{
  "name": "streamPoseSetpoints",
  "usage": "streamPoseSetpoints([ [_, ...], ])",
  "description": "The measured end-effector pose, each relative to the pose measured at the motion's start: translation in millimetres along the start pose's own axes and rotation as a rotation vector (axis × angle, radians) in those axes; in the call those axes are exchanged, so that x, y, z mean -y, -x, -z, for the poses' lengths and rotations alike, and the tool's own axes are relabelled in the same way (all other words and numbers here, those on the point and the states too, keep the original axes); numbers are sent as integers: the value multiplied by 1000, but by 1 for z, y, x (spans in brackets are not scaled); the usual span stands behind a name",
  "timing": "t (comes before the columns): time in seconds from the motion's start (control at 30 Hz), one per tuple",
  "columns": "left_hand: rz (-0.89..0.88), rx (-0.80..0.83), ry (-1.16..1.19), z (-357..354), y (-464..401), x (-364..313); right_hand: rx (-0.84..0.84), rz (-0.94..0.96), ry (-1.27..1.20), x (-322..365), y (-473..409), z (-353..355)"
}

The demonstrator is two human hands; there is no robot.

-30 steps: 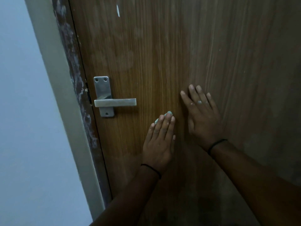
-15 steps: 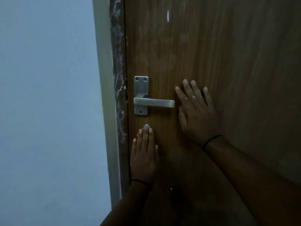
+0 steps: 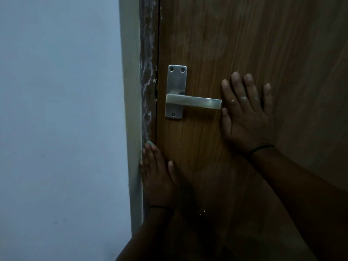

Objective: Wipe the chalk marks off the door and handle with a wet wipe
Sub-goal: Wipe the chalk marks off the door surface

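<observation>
L hand flat, fingers straight, pressing teal wet wipe on door edge, 7 o'clock of handle. R hand spread flat on door, 3 o'clock of handle, beside lever tip. Whitish smears on frame.

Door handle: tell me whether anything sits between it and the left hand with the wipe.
Nothing visible does. The left hand presses the teal wipe low at the door's edge; only bare wood lies between it and the handle above. The right hand lies flat beyond the lever's free end, off that path.
</observation>
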State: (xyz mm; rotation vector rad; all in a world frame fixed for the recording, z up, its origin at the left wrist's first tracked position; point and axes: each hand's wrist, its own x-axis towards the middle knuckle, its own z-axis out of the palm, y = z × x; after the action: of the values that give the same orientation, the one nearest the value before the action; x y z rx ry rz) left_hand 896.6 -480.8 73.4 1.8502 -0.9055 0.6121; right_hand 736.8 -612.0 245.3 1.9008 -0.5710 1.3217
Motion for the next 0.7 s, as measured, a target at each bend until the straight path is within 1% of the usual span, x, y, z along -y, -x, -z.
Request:
streamPoseSetpoints([
  [0.13, 96, -26, 84, 5, -9, -17, -10, 1, -1, -1, 0, -1],
  [0.2, 110, -9, 90, 6, -4, -19, -18, 5, 3, -1, 1, -3],
  [0.3, 183, 20, 150, 8, 12, -19, -20, 8, 1, -1, 2, -4],
  [0.37, 257, 4, 197, 7, 14, -28, -21, 4, 4, -2, 2, -3],
  [0.47, 449, -65, 331, 3, 0, -57, -22, 11, -2, -2, 2, -2],
  [0.5, 483, -86, 368, 3, -7, -66, -18, 9, -4, -2, 1, -2],
  [0.53, 466, -109, 378, 5, -15, -71, -15, 8, -2, -2, 1, -2],
  [0.63, 258, -160, 299, 12, -44, -68, -23, 11, 2, -1, 2, -1],
  [0.7, 186, -153, 246, 14, -52, -58, -19, 11, -6, 0, 1, 0],
])
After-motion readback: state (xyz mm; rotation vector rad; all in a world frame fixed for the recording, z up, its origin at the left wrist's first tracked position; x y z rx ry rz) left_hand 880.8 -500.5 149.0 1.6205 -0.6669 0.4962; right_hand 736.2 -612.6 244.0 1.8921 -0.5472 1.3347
